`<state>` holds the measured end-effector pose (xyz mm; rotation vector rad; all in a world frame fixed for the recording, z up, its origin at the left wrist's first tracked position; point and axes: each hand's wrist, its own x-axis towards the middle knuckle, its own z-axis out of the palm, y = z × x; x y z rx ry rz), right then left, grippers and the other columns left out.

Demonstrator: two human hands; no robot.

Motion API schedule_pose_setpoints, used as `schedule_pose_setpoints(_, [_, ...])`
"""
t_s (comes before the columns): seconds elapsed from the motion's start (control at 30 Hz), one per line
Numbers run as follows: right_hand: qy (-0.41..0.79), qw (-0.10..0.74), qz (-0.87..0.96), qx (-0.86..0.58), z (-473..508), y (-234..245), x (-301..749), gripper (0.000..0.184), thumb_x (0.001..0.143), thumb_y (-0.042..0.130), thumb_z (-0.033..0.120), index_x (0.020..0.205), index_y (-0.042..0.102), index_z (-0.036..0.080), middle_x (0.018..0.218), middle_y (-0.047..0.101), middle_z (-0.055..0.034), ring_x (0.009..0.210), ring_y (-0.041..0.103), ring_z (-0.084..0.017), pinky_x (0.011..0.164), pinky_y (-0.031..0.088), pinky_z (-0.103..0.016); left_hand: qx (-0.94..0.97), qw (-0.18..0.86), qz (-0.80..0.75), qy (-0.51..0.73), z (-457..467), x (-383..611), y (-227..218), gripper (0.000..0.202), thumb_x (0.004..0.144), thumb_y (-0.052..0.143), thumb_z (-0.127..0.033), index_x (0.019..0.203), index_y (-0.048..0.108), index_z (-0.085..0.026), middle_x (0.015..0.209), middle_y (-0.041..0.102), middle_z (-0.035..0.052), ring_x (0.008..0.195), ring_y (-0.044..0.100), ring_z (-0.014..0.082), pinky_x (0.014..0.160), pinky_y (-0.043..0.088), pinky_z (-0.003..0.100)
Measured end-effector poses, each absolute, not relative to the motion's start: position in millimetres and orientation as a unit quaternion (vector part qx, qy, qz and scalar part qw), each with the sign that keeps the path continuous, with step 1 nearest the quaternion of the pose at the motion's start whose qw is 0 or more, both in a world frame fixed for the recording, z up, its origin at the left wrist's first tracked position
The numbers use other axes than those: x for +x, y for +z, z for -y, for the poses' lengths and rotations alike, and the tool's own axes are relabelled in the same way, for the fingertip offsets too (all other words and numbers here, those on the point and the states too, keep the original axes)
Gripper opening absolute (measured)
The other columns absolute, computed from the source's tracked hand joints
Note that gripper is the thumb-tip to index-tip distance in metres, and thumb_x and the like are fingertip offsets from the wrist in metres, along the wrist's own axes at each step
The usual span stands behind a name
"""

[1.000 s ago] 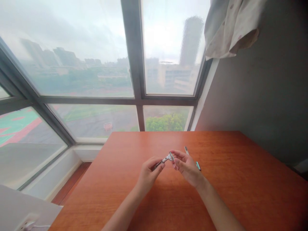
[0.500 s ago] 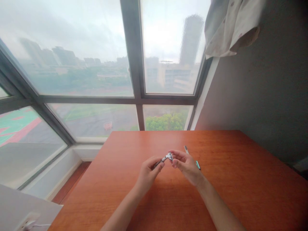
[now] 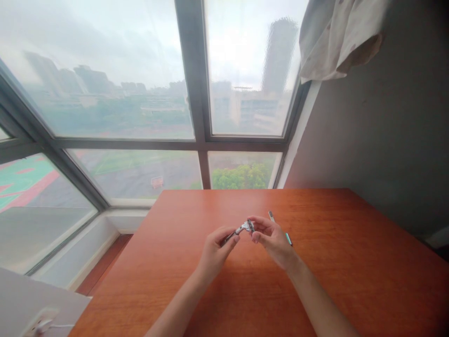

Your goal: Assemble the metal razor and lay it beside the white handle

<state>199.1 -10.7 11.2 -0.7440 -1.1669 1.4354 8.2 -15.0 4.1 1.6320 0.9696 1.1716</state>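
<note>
A silver-and-dark safety razor point(image 3: 242, 229) is held over the table between my two hands. My left hand point(image 3: 216, 249) is closed round its handle, thumb and fingers pinching it just below the neck. The razor's head points to the right. My right hand point(image 3: 275, 241) curls at that head, with the fingertips at its upper edge and the thumb at its lower edge. Part of the head is hidden by the right fingers.
The brown wooden table point(image 3: 157, 290) runs up to the window point(image 3: 242, 145). Behind my right hand lie a slim pale item with a dark end point(image 3: 271, 216) and a small teal-and-white piece point(image 3: 288, 238). A cloth point(image 3: 336, 42) hangs at upper right.
The razor's head has turned slightly, so its dark blade side shows more. The right fingers have shifted a little at it, while my left hand keeps its hold.
</note>
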Motion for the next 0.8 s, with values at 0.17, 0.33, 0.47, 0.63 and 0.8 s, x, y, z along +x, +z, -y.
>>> schedule_pose_setpoints(0.17, [0.586, 0.549, 0.494, -0.333, 11, 13, 202, 0.043, 0.066, 0.081, 0.032, 0.105, 0.068, 0.022, 0.088, 0.067, -0.0049, 0.073, 0.057, -0.015, 0.064, 0.046, -0.026, 0.664, 0.423, -0.393, 0.475, 16, 9, 9, 0.022, 0.085, 0.06, -0.034, 0.092, 0.071, -0.015, 0.07, 0.053, 0.0017, 0.061, 0.043, 0.0124, 0.053, 0.033, 0.022])
schedule_pose_setpoints(0.33, [0.589, 0.537, 0.502, -0.335, 10, 9, 203, 0.044, 0.066, 0.081, 0.031, 0.107, 0.067, 0.023, 0.09, 0.067, -0.0054, 0.081, 0.059, -0.018, 0.069, 0.048, -0.028, 0.681, 0.386, -0.392, 0.483, 17, 9, 11, 0.022, 0.085, 0.061, -0.034, 0.092, 0.072, -0.016, 0.068, 0.053, 0.0012, 0.061, 0.043, 0.0131, 0.055, 0.033, 0.023])
schedule_pose_setpoints(0.47, [0.595, 0.534, 0.507, -0.323, 10, 9, 202, 0.043, 0.067, 0.08, 0.029, 0.107, 0.067, 0.025, 0.089, 0.067, -0.0037, 0.082, 0.059, -0.017, 0.072, 0.048, -0.028, 0.698, 0.368, -0.391, 0.474, 18, 9, 14, 0.021, 0.085, 0.061, -0.033, 0.09, 0.072, -0.016, 0.067, 0.052, 0.0009, 0.062, 0.044, 0.0136, 0.056, 0.032, 0.023])
schedule_pose_setpoints(0.63, [0.601, 0.531, 0.508, -0.314, 12, 11, 202, 0.043, 0.067, 0.08, 0.029, 0.108, 0.066, 0.026, 0.088, 0.068, -0.0033, 0.077, 0.059, -0.015, 0.068, 0.048, -0.027, 0.708, 0.358, -0.397, 0.463, 19, 8, 18, 0.023, 0.086, 0.059, -0.035, 0.09, 0.072, -0.016, 0.065, 0.05, 0.0005, 0.061, 0.043, 0.0137, 0.055, 0.032, 0.023])
schedule_pose_setpoints(0.8, [0.595, 0.537, 0.502, -0.325, 12, 12, 202, 0.044, 0.066, 0.081, 0.027, 0.108, 0.067, 0.025, 0.091, 0.068, -0.0039, 0.083, 0.06, -0.017, 0.074, 0.049, -0.029, 0.705, 0.356, -0.4, 0.465, 18, 9, 18, 0.025, 0.085, 0.06, -0.037, 0.089, 0.073, -0.016, 0.065, 0.052, 0.0013, 0.061, 0.044, 0.0142, 0.055, 0.032, 0.023])
